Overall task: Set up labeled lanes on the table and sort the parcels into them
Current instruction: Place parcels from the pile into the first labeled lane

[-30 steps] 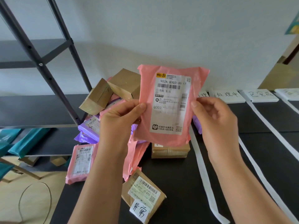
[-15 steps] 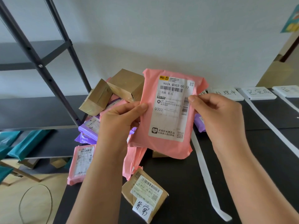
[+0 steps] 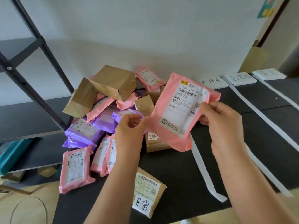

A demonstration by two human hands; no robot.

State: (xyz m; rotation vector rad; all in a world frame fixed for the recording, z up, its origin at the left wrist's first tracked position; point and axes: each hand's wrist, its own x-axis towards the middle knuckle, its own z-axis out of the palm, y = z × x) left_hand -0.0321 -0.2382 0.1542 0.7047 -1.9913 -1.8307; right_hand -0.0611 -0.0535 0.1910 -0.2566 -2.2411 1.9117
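A pink plastic mailer bag (image 3: 166, 131) was seen crinkled and softly glossy, with a smooth white paper shipping label (image 3: 182, 109) stuck flat on its face. Brown cardboard boxes (image 3: 111, 80) were wrapped in shiny clear tape, and light was caught along it. Purple plastic mailer bags (image 3: 76, 143) were shown with the same slick sheen. The black table top (image 3: 178, 167) was rendered matt and even, and white paper strips (image 3: 203, 168) were seen matt against it. The black metal shelf frame (image 3: 32, 92) was finished dull, and pale wood flooring (image 3: 29, 212) was glimpsed, smooth.

head view, looking forward and down, close over table (image 3: 186, 172)
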